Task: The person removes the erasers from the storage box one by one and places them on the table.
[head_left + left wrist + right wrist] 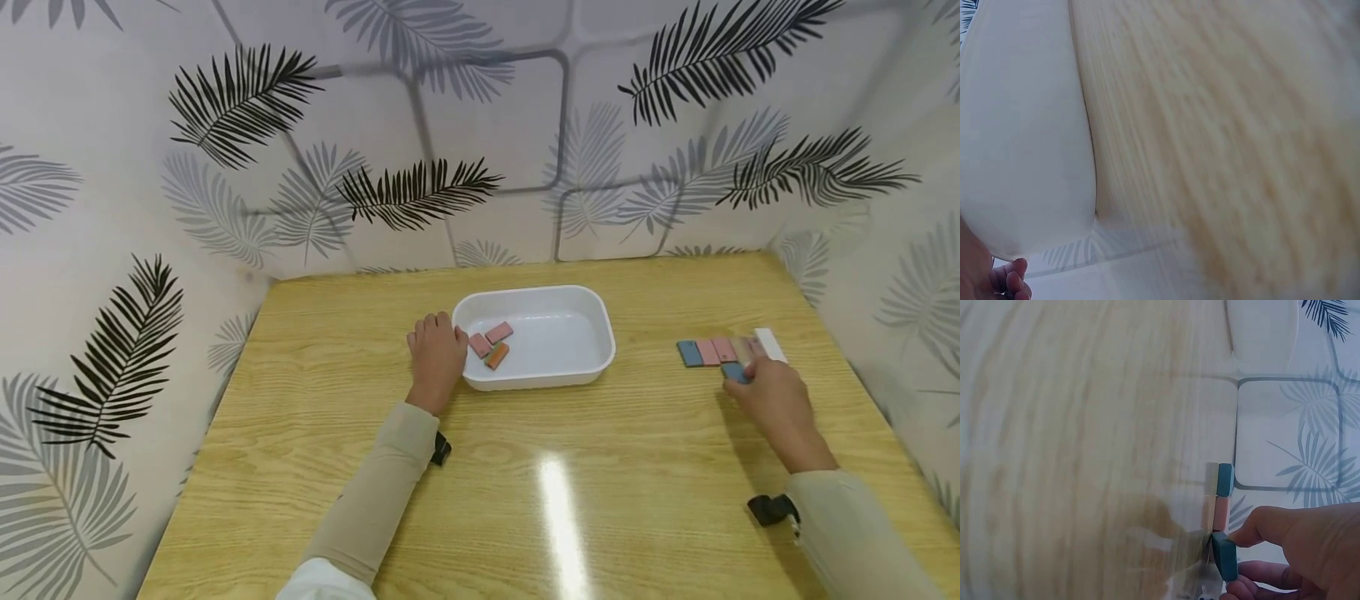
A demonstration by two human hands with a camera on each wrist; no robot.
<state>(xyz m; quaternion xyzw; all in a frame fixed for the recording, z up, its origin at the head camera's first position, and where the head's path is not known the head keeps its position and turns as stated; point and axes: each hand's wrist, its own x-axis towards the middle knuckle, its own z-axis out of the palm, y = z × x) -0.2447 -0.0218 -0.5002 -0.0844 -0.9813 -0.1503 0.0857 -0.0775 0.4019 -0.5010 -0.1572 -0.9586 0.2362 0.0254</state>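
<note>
My right hand (pixel 776 404) pinches a small blue rectangular block (pixel 1225 556) between thumb and fingers. The held block is tilted, right at the near side of a row of similar blocks. That row has a blue block (pixel 690 353) at its left end, then pink blocks (pixel 707 352), a beige one (pixel 741 348) and a white piece (pixel 769 343) at the right. My left hand (pixel 438 354) grips the left end of a white tray (pixel 536 382), thumb at the rim. Inside the tray's left part lie pink blocks (pixel 499 332) and an orange block (pixel 497 356).
A wood-grain table (pixel 600 467) carries everything. Leaf-patterned walls (pixel 517 125) rise behind it and along both sides. Dark wrist devices (pixel 772 510) sit on both sleeves.
</note>
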